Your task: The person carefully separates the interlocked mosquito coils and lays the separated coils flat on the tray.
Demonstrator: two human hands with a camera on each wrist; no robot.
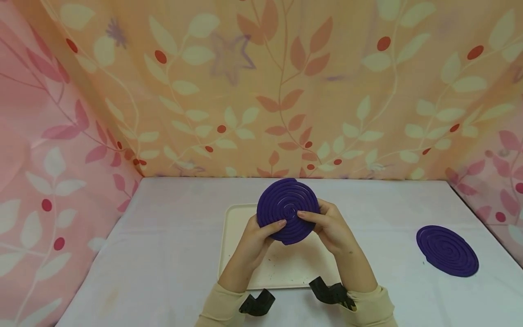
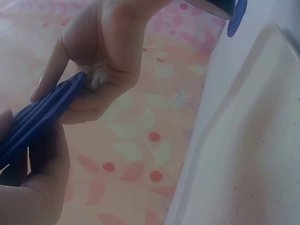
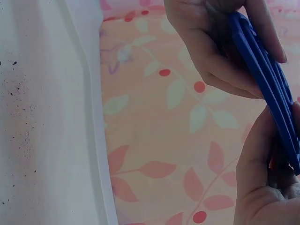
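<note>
1. Nearest you, a black mount [image 1: 258, 303] sits at your left cuff and another black mount [image 1: 327, 290] at your right, each likely set there to face its hand's work
2. Your left hand [image 1: 256, 236] pinches the purple coil [image 1: 282, 197] low on its left, thumb across the front; this probably braces the flat windings
3. Your right hand [image 1: 334, 227] grips the coil's right side, thumb reaching near the centre, perhaps so the loops don't sag apart
4. The held coil is raised, tilted to face you, clear of the cream tray [image 1: 294, 278], whose rim may contain the dark specks [image 1: 273, 260]
5. Well off to your right, a second coil [image 1: 447, 250] lies flat on the white-covered table [image 1: 163, 254], apparently needing no support
6. Beyond hangs patterned cloth [image 1: 327, 86], seemingly a backdrop
</note>
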